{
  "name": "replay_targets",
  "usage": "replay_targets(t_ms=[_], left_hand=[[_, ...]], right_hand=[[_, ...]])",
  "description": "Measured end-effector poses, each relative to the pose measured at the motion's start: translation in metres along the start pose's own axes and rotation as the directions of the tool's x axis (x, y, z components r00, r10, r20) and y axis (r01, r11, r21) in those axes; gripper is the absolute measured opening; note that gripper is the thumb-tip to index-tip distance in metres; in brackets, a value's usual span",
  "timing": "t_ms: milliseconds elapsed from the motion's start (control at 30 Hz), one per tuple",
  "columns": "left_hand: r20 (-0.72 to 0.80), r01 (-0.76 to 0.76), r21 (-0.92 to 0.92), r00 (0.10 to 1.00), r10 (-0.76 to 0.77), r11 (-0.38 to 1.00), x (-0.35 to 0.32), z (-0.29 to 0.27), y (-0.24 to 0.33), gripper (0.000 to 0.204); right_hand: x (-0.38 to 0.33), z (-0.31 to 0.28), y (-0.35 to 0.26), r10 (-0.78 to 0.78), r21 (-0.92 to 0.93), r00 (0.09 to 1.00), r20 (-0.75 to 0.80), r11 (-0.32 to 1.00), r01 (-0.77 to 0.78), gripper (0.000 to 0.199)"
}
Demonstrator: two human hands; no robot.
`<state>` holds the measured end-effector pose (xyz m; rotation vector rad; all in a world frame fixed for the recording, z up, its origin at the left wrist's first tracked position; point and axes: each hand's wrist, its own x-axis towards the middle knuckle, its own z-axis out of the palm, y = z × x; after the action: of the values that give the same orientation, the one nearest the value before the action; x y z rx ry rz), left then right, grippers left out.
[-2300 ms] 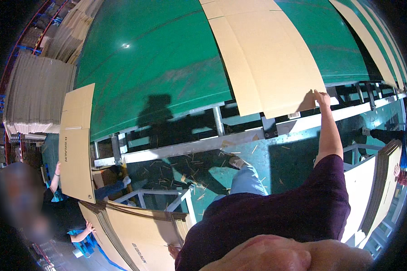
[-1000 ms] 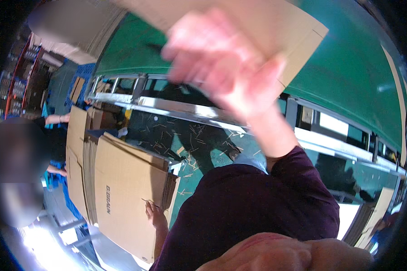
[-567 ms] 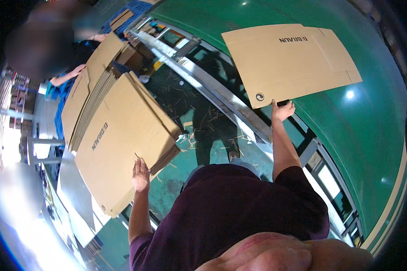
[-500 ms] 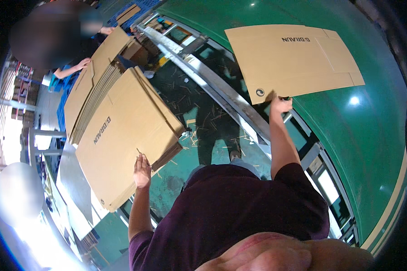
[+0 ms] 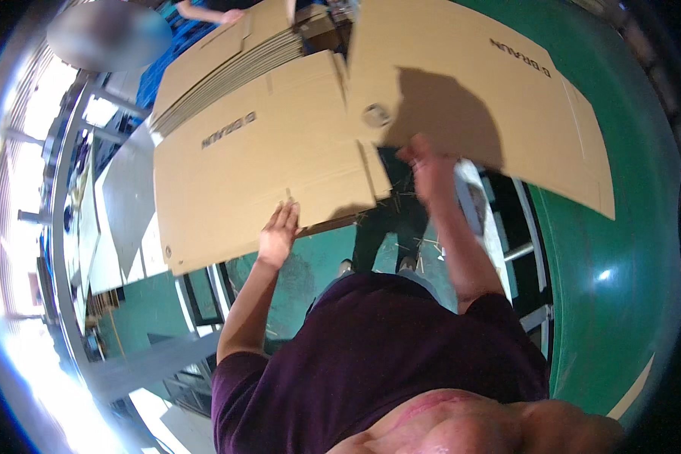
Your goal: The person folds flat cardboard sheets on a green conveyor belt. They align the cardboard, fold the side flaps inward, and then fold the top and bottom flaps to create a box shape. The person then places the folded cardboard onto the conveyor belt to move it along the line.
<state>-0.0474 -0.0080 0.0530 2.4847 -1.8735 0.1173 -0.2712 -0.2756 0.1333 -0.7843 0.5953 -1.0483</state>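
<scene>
A flattened cardboard box (image 5: pixel 537 136) spans the upper right, with dark print and a round mark on its face. My right hand (image 5: pixel 430 170) is closed on its near edge, the fingers slightly blurred. My head's shadow falls across this sheet. To the left, a stack of flattened boxes has a similar printed cardboard sheet (image 5: pixel 242 174) on top. My left hand (image 5: pixel 278 231) lies on that sheet near its front edge, beside a small slit, fingers stretched out and together. The held sheet's left edge reaches the stack's right side.
Behind the stack, several more flattened boxes (image 5: pixel 227 79) overlap in a fanned row, and another person's hand (image 5: pixel 231 16) touches them. A metal frame (image 5: pixel 518 250) runs along my right over the green floor (image 5: pixel 583 318). A pale panel (image 5: pixel 129 200) lies left of the stack.
My view has turned, so the stack sits closer to the middle. The sheet in my right hand has swung left, up to the stack. My left hand stays on the top sheet.
</scene>
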Motion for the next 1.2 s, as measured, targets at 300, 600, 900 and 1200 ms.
replay_targets(t_ms=[300,600,900,1200], left_hand=[[0.018,0.18,-0.849,0.949,-0.314,0.497,-0.011,0.027,-0.005,0.047],[-0.192,-0.07,-0.639,0.979,-0.071,0.766,-0.025,0.012,-0.009,0.021],[-0.102,-0.178,-0.75,0.983,0.155,0.638,-0.09,-0.002,-0.028,0.025],[-0.359,-0.293,-0.374,0.921,0.153,0.88,0.019,-0.019,-0.012,0.044]], right_hand=[[-0.136,-0.019,0.129,0.414,0.291,0.808,0.419,0.782,-0.551,0.044],[-0.13,0.081,0.164,0.335,-0.254,0.888,0.315,0.931,-0.261,0.028],[-0.129,0.057,0.151,0.831,-0.451,0.535,0.151,0.54,-0.711,0.037],[0.001,-0.092,0.022,-0.257,-0.28,0.873,-0.414,0.949,0.147,0.032]])
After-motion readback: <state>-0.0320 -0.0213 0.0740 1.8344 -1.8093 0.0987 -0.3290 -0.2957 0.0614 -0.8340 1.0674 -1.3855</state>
